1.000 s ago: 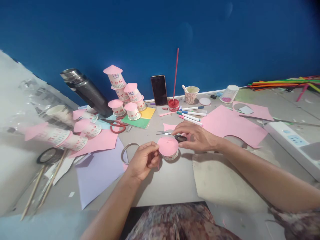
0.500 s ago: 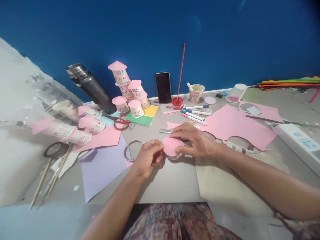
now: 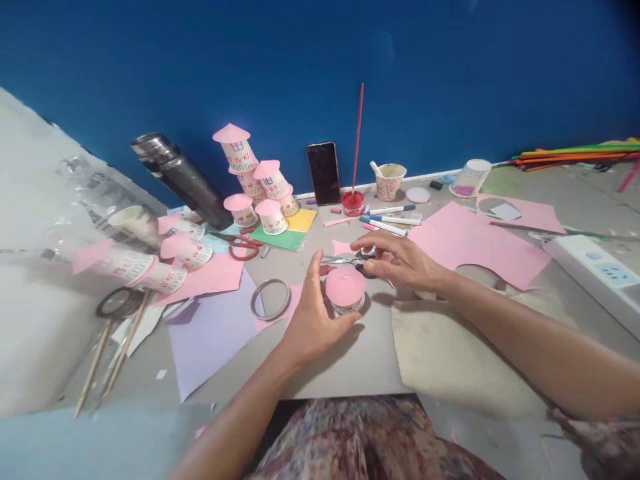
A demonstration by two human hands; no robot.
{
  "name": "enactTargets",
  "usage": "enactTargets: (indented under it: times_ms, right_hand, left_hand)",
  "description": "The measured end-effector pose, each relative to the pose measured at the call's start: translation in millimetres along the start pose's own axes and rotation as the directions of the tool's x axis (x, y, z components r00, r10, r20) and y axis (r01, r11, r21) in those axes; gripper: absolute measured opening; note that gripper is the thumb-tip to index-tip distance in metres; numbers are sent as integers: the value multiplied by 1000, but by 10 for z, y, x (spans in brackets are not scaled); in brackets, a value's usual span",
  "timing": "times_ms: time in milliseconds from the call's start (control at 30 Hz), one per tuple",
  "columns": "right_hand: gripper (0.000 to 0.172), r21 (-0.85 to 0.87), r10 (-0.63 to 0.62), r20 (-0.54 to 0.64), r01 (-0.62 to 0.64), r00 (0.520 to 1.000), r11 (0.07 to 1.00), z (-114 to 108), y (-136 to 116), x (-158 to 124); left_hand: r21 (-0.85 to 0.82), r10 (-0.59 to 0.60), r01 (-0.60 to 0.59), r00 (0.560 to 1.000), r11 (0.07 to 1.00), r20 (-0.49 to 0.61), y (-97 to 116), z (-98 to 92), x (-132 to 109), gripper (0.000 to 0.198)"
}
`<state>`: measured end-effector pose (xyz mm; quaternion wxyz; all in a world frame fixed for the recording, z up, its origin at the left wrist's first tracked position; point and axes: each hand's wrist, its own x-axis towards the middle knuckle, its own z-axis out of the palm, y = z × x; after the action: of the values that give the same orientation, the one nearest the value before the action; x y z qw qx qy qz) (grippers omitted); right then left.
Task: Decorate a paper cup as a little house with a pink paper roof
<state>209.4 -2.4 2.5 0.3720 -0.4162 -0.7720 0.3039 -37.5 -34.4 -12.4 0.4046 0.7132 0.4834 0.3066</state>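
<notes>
Between my hands stands a small paper cup [image 3: 349,308] with a pink paper cone roof [image 3: 346,285] on top. My left hand [image 3: 317,317] curves around the cup's near left side, its fingers and thumb spread apart; whether it touches the cup I cannot tell. Just behind the roof lie scissors [image 3: 343,260] with dark handles. My right hand [image 3: 395,257] is over those handles, thumb and fingers apart on either side of them. To the left are a tape roll [image 3: 271,299] and a purple paper sheet [image 3: 210,340].
Several roofed cups are stacked as towers [image 3: 240,160] at the back, beside a black flask [image 3: 193,180]. A phone [image 3: 323,173], a red paint pot [image 3: 353,204] and markers [image 3: 387,227] stand or lie behind my hands. Cut pink paper [image 3: 485,243] and a power strip [image 3: 600,273] are right.
My left hand has let go of the roof's edge and opened beside the cup. My right hand has moved off the roof, back and right, to the scissors' handles.
</notes>
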Motion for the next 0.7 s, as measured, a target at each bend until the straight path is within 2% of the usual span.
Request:
enactTargets:
  times_ms: [167, 300, 333, 400, 467, 533, 633, 700]
  right_hand:
    - [41, 63, 91, -57, -88, 994, 994, 32, -15, 25]
    - [37, 165, 302, -146, -278, 942, 946, 38, -23, 58]
    - [35, 208, 370, -119, -341, 921, 917, 41, -33, 64]
    - [29, 276, 457, 29, -447, 889, 851, 66, -71, 69]
    - [28, 327, 430, 219, -481, 876, 814, 122, -128, 64]
    - [30, 431, 337, 295, -439, 894, 788, 208, -188, 49]
    - [34, 585, 294, 280, -405, 914, 703, 335, -249, 22]
    - [38, 628, 308, 245, -392, 919, 672, 382, -267, 6]
  left_hand:
    - [-122, -22, 13, 997, 992, -77, -18, 63, 80, 110]
    - [-333, -92, 15, 973, 943, -214, 34, -108, 155, 107]
    - [-386, -98, -3, 965, 922, -243, 57, -170, 176, 106]
    - [-463, -103, -44, 953, 885, -286, 110, -277, 213, 102]
    - [-507, -105, -73, 944, 859, -314, 160, -332, 237, 97]
    - [-539, -114, -88, 937, 838, -330, 200, -322, 248, 93]
    - [-574, -130, -92, 934, 814, -334, 246, -238, 247, 87]
    - [-594, -132, -86, 940, 800, -313, 264, -194, 241, 85]
